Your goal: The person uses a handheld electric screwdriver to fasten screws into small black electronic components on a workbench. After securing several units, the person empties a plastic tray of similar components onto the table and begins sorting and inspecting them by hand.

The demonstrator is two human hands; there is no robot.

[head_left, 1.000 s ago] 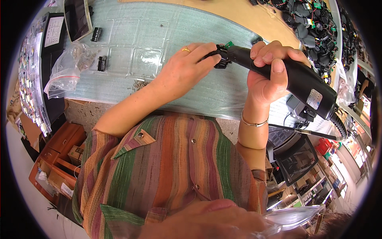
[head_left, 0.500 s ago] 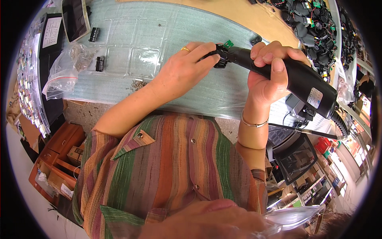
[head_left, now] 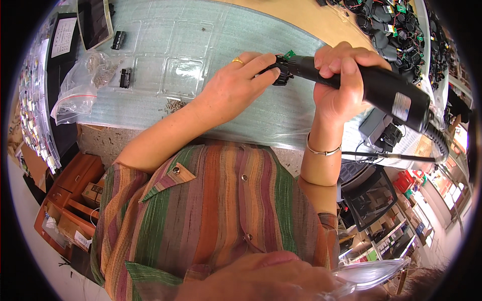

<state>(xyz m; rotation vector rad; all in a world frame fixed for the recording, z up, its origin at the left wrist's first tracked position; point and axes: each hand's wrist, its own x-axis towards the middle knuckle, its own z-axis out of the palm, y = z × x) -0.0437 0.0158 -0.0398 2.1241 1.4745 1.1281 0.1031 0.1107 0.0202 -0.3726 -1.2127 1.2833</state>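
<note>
My right hand [head_left: 341,83] is wrapped round a black electric screwdriver [head_left: 389,93], its thumb lying along the near side. The tool lies almost level, its narrow nose pointing left at a small black plastic part [head_left: 282,75]. That part is pinched in the fingers of my left hand [head_left: 241,83], and a small green circuit board [head_left: 289,54] sticks up at its top. Whether the tool's tip enters the part is hidden. A thick cord [head_left: 436,134] runs from the screwdriver's rear end.
Clear plastic trays [head_left: 186,50] lie on the pale green mat [head_left: 251,118]. Left of them are two small black parts [head_left: 125,78], and a plastic bag [head_left: 80,93] of small pieces. Loose screws [head_left: 174,106] lie near my left forearm. Many black assemblies [head_left: 386,37] crowd the far right.
The screwdriver's rear end has swung slightly right and down, with its cord shifting too. My left hand and the black part have moved only slightly.
</note>
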